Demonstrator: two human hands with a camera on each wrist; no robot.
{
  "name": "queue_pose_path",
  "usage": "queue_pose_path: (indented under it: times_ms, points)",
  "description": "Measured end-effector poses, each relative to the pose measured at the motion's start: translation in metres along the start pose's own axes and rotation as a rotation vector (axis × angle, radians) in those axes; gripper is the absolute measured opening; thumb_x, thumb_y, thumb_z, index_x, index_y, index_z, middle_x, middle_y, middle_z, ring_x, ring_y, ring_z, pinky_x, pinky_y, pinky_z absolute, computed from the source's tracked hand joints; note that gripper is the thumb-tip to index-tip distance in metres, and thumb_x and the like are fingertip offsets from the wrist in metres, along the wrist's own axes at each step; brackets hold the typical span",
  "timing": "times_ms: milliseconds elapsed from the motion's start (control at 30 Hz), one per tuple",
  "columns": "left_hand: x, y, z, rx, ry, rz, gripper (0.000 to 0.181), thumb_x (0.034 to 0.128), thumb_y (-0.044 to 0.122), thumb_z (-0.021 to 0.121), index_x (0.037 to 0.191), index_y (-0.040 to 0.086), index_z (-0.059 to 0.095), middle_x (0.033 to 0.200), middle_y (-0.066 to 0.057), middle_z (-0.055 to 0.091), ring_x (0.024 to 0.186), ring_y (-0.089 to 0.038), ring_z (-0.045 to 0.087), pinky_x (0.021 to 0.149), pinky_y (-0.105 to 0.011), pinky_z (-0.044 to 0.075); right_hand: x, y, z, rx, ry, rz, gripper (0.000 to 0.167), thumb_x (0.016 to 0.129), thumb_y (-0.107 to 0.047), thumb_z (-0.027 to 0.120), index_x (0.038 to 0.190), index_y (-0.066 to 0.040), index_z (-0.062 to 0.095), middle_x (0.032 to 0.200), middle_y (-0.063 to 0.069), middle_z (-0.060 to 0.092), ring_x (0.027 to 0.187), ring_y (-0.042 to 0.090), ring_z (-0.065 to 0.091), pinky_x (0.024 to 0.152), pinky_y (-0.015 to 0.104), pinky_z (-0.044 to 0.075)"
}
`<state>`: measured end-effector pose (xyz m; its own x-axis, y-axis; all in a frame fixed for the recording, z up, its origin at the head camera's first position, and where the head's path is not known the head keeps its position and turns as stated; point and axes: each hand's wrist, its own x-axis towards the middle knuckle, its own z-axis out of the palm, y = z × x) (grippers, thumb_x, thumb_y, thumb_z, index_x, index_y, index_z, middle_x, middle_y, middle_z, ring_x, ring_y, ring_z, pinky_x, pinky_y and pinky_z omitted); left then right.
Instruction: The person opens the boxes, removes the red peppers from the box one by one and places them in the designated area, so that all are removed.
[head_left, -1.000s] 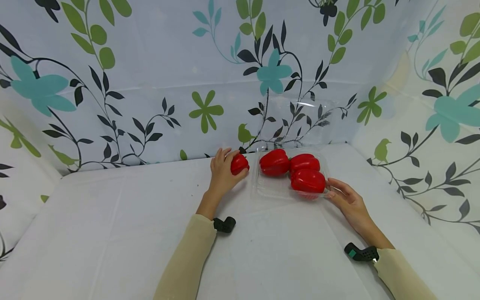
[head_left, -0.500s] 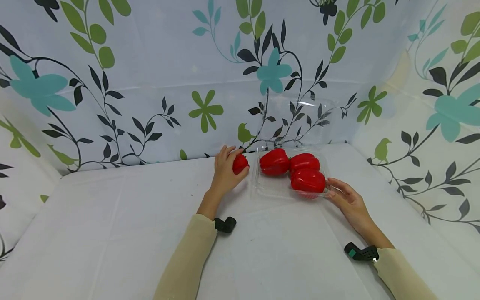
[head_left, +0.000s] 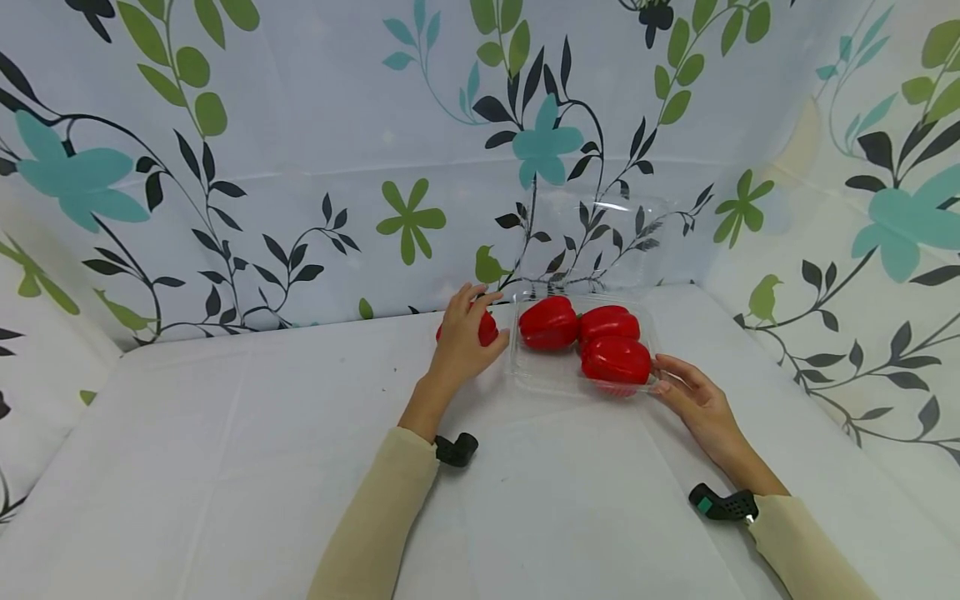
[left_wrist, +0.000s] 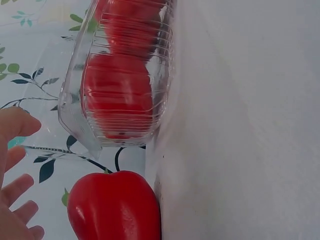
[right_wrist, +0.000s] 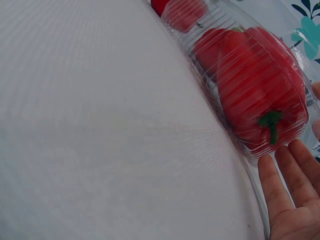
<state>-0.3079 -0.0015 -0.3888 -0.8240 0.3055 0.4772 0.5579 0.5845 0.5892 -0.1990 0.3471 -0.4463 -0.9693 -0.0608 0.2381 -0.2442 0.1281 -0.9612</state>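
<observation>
In the head view, a red bell pepper (head_left: 488, 330) stands left of a clear plastic clamshell container (head_left: 551, 375). My left hand (head_left: 463, 343) is over it and partly hides it. The left wrist view shows this pepper (left_wrist: 116, 207) on the table, apart from the spread fingers of my left hand (left_wrist: 15, 200). Three more red bell peppers (head_left: 617, 361) lie inside the container. At its right end rests my right hand (head_left: 697, 406). In the right wrist view, straight fingers of my right hand (right_wrist: 295, 195) touch the end wall near a pepper's green stem (right_wrist: 270, 125).
The container's clear lid (head_left: 600, 242) stands raised against a patterned cloth backdrop (head_left: 300, 167). A white cloth covers the table (head_left: 262, 467). The backdrop meets the table just behind the container. Black wrist cameras (head_left: 456, 450) sit on both wrists.
My left hand has shifted slightly right, over the loose pepper, with its fingers spread; more of the pepper shows on the hand's left side. The right hand and the container have stayed put.
</observation>
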Motion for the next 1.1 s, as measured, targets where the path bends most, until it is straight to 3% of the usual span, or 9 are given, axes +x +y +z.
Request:
queue_pose_path:
  times_ms: [167, 267, 467, 667, 967, 1100]
  points:
    - [0.001, 0.008, 0.001, -0.008, -0.016, 0.057, 0.053, 0.0885, 0.017, 0.068, 0.138, 0.013, 0.051, 0.147, -0.012, 0.04, 0.144, -0.029, 0.025, 0.109, -0.052, 0.038, -0.001, -0.001, 0.0, -0.014, 0.001, -0.001, 0.048, 0.101, -0.01, 0.052, 0.147, -0.005, 0.038, 0.138, -0.013, 0.05, 0.123, -0.005, 0.05, 0.091, 0.018, 0.049]
    - [0.001, 0.012, 0.002, -0.027, -0.026, 0.067, 0.053, 0.0888, 0.016, 0.068, 0.139, 0.013, 0.051, 0.147, -0.011, 0.04, 0.143, -0.028, 0.026, 0.103, -0.05, 0.044, -0.001, -0.001, -0.001, -0.018, 0.003, 0.0, 0.048, 0.101, -0.01, 0.052, 0.147, -0.006, 0.039, 0.138, -0.014, 0.05, 0.123, -0.005, 0.05, 0.091, 0.017, 0.048]
    - [-0.001, 0.018, 0.005, -0.064, -0.055, 0.061, 0.053, 0.088, 0.014, 0.069, 0.138, 0.013, 0.052, 0.147, -0.012, 0.041, 0.14, -0.028, 0.031, 0.101, -0.048, 0.047, -0.002, -0.001, -0.001, -0.034, 0.007, -0.006, 0.048, 0.101, -0.01, 0.052, 0.146, -0.005, 0.039, 0.136, -0.015, 0.05, 0.123, -0.006, 0.05, 0.09, 0.017, 0.049]
    - [-0.003, 0.02, 0.007, -0.062, -0.105, 0.069, 0.053, 0.089, 0.015, 0.068, 0.139, 0.014, 0.051, 0.147, -0.009, 0.04, 0.136, -0.026, 0.038, 0.101, -0.045, 0.048, -0.002, 0.0, -0.001, -0.03, 0.009, -0.003, 0.048, 0.101, -0.01, 0.052, 0.147, -0.005, 0.038, 0.137, -0.015, 0.05, 0.123, -0.006, 0.049, 0.09, 0.017, 0.049]
    - [-0.005, 0.025, 0.014, -0.101, -0.221, 0.075, 0.048, 0.0946, 0.021, 0.063, 0.14, 0.015, 0.05, 0.148, -0.006, 0.039, 0.137, -0.023, 0.039, 0.101, -0.04, 0.048, -0.001, -0.001, 0.001, -0.033, 0.009, 0.004, 0.049, 0.101, -0.011, 0.052, 0.147, -0.005, 0.038, 0.137, -0.014, 0.05, 0.123, -0.007, 0.049, 0.09, 0.016, 0.049]
    - [-0.006, 0.028, 0.016, -0.097, -0.24, 0.095, 0.046, 0.0949, 0.021, 0.063, 0.139, 0.014, 0.051, 0.147, -0.006, 0.04, 0.135, -0.023, 0.041, 0.1, -0.037, 0.049, 0.0, -0.001, 0.001, -0.028, 0.007, 0.007, 0.049, 0.101, -0.012, 0.053, 0.147, -0.005, 0.038, 0.138, -0.013, 0.05, 0.123, -0.006, 0.049, 0.09, 0.017, 0.049]
